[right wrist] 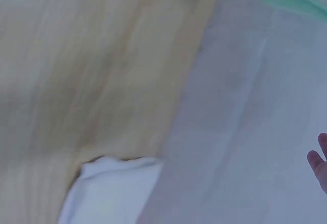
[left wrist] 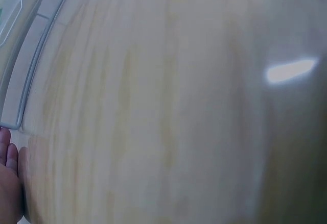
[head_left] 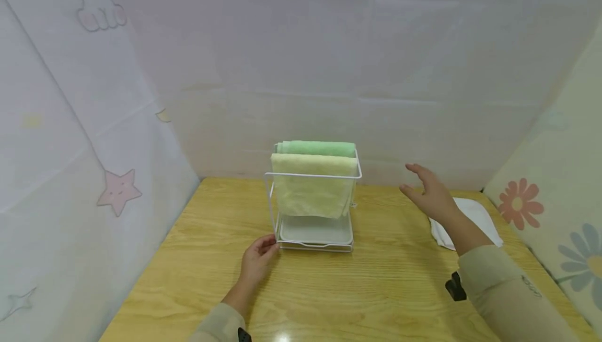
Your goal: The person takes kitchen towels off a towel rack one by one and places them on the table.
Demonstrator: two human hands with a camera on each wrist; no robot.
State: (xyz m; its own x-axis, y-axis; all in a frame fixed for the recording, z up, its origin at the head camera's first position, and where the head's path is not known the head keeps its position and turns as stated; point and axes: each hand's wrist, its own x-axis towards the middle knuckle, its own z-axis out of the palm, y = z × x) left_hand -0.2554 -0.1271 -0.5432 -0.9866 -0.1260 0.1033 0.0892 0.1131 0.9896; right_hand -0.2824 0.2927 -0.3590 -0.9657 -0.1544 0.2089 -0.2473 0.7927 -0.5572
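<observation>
A white wire rack (head_left: 313, 176) stands on the table with a folded pale yellow towel (head_left: 314, 188) and a green towel (head_left: 320, 148) draped over its upper bars. In its base sits a pale tray (head_left: 316, 230). My left hand (head_left: 257, 259) is at the rack's lower left front corner, thumb and fingers pinching the wire. In the left wrist view, the fingertips of the left hand (left wrist: 9, 183) meet the rack's base frame (left wrist: 28, 71). My right hand (head_left: 432, 198) is raised right of the rack, thumb and fingers apart, holding nothing.
A folded white cloth (head_left: 475, 216) lies on the wooden table (head_left: 207, 269) at the right, partly behind the right forearm. Pale printed sheets form the back wall (head_left: 301, 44) and both sides, close around the table's edges.
</observation>
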